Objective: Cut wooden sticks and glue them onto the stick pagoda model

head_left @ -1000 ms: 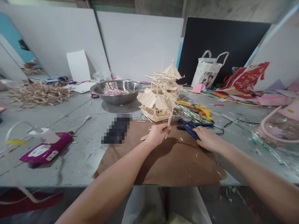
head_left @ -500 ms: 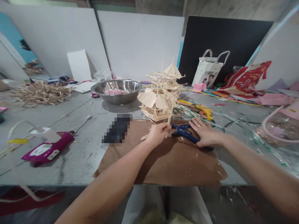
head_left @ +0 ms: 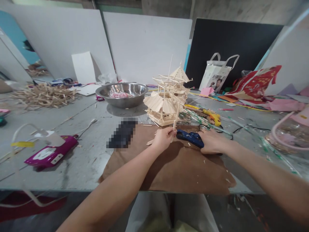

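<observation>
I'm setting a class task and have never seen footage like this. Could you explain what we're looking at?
There is no machine here: these are a person's bare hands, seen by one camera worn on the head, looking forward and down. The left hand pinches thin pale sticks; the right hand grips a blue hand tool. Both are over a brown sheet on a grey table. Just beyond stands a model building made of sticks. Left of it is a metal bowl, and farther left a loose pile of wooden pieces. The dark patch by the sheet is pixelated, so I can't tell what it is.
</observation>
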### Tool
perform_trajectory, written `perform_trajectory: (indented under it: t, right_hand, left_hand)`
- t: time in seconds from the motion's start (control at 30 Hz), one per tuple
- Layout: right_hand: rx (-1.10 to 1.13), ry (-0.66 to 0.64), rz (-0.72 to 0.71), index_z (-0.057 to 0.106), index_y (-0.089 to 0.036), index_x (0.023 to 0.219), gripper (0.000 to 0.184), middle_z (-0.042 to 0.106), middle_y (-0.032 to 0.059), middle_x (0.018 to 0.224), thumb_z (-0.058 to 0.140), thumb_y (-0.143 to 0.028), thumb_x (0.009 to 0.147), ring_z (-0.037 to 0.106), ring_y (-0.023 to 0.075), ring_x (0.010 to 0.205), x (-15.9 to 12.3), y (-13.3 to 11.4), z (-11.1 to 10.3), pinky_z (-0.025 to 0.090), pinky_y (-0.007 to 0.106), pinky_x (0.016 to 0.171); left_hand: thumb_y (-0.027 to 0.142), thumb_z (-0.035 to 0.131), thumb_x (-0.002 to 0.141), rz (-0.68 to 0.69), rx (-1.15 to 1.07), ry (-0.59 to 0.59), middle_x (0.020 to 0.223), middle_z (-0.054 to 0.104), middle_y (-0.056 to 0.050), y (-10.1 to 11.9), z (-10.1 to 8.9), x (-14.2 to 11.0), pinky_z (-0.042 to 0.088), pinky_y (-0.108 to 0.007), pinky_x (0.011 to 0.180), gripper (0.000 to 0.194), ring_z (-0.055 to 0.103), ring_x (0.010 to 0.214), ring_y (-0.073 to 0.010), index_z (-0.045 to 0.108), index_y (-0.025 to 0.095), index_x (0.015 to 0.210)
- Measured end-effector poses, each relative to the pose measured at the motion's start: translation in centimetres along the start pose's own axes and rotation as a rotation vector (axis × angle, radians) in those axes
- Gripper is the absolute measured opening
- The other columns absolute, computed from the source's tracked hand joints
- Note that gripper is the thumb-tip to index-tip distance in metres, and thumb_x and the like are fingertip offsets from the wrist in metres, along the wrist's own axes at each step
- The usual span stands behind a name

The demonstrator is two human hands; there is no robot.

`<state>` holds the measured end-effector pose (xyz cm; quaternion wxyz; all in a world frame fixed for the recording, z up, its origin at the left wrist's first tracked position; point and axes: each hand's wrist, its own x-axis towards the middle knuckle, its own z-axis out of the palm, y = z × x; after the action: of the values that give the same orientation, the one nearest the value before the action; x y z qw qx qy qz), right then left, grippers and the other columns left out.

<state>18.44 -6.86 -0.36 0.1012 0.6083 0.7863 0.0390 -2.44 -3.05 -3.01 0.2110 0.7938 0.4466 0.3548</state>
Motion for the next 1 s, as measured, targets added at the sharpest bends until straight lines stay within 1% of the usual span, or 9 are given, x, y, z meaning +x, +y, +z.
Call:
perform_trajectory:
  t: [0.07,0.13,0.23,0.33,0.47,0.57,0.73,0.9,1.0]
  right_hand:
    - [0.003,0.048,0.071,0.052,-0.014,0.088,0.035,0.055,0.0124,0.087,0.050,-0.031,0.057,0.054,0.0244,0.077,-0.7,-0.7,0.5,0.038,0.033,0.065]
    - [0.010,0.089,0.149,0.050,-0.013,0.089,0.034,0.055,0.0131,0.088,0.047,-0.032,0.061,0.054,0.0243,0.076,-1.1,-1.2,1.0,0.038,0.032,0.061]
    - [0.027,0.116,0.242,0.048,-0.012,0.093,0.037,0.056,0.0136,0.089,0.045,-0.034,0.063,0.054,0.0252,0.079,-1.2,-1.0,1.1,0.038,0.032,0.061]
    - [0.050,0.128,0.325,0.049,-0.009,0.091,0.036,0.057,0.0151,0.086,0.044,-0.033,0.064,0.054,0.0259,0.079,-1.0,-0.1,0.6,0.038,0.032,0.063]
    - [0.201,0.223,0.406,0.045,-0.009,0.101,0.045,0.055,0.0156,0.092,0.043,-0.037,0.065,0.053,0.0257,0.082,-0.6,0.5,-0.3,0.038,0.031,0.065]
    - [0.306,0.298,0.384,0.039,-0.012,0.110,0.051,0.053,0.0137,0.099,0.045,-0.035,0.064,0.052,0.0253,0.085,-0.5,-0.2,-0.4,0.038,0.031,0.066]
    - [0.402,0.406,0.264,0.034,-0.014,0.116,0.059,0.048,0.0122,0.105,0.048,-0.031,0.061,0.047,0.0253,0.093,-0.7,-2.1,0.3,0.036,0.033,0.074]
    - [0.432,0.469,0.188,0.034,-0.015,0.116,0.059,0.047,0.0114,0.107,0.048,-0.032,0.061,0.045,0.0254,0.096,-1.1,-3.1,0.6,0.035,0.034,0.078]
    - [0.429,0.469,0.189,0.035,-0.015,0.116,0.058,0.048,0.0110,0.107,0.048,-0.032,0.061,0.046,0.0252,0.095,-1.2,-3.3,0.6,0.036,0.034,0.078]
  left_hand:
    - [0.034,0.036,0.076,-0.004,0.028,0.012,0.062,0.060,0.000,0.0,0.0,0.0,0.034,-0.016,0.053,0.030,0.049,0.054,-0.0078,0.061,0.017,0.073]
    - [0.035,0.035,0.076,-0.010,0.062,0.029,0.059,0.059,0.000,0.1,0.0,-0.1,0.033,-0.017,0.051,0.032,0.047,0.052,-0.0078,0.061,0.017,0.074]
    - [0.035,0.034,0.077,-0.009,0.101,0.044,0.055,0.057,0.000,0.3,-0.2,-0.1,0.031,-0.017,0.050,0.032,0.046,0.050,-0.0079,0.060,0.016,0.074]
    - [0.033,0.034,0.077,-0.001,0.135,0.047,0.054,0.056,0.000,0.5,-0.2,-0.2,0.030,-0.018,0.049,0.032,0.045,0.049,-0.0085,0.060,0.016,0.071]
    - [0.031,0.033,0.077,0.002,0.175,0.049,0.052,0.054,0.000,0.5,-0.2,-0.2,0.028,-0.019,0.047,0.031,0.044,0.048,-0.0091,0.060,0.017,0.069]
    - [0.028,0.034,0.076,-0.014,0.207,0.044,0.053,0.055,-0.001,0.6,-0.2,-0.1,0.028,-0.019,0.047,0.029,0.045,0.048,-0.0099,0.060,0.017,0.072]
    - [0.029,0.034,0.077,-0.061,0.289,0.019,0.062,0.061,-0.004,0.9,-0.3,0.0,0.033,-0.021,0.052,0.028,0.053,0.056,-0.0129,0.059,0.017,0.076]
    - [0.027,0.030,0.080,0.016,0.474,-0.019,0.070,0.062,-0.007,1.3,-0.5,-0.1,0.037,-0.024,0.059,0.029,0.057,0.065,-0.0160,0.057,0.016,0.081]
    - [0.024,0.030,0.080,0.049,0.549,-0.048,0.072,0.062,-0.007,1.5,-0.6,-0.3,0.038,-0.025,0.059,0.026,0.057,0.067,-0.0168,0.054,0.016,0.084]
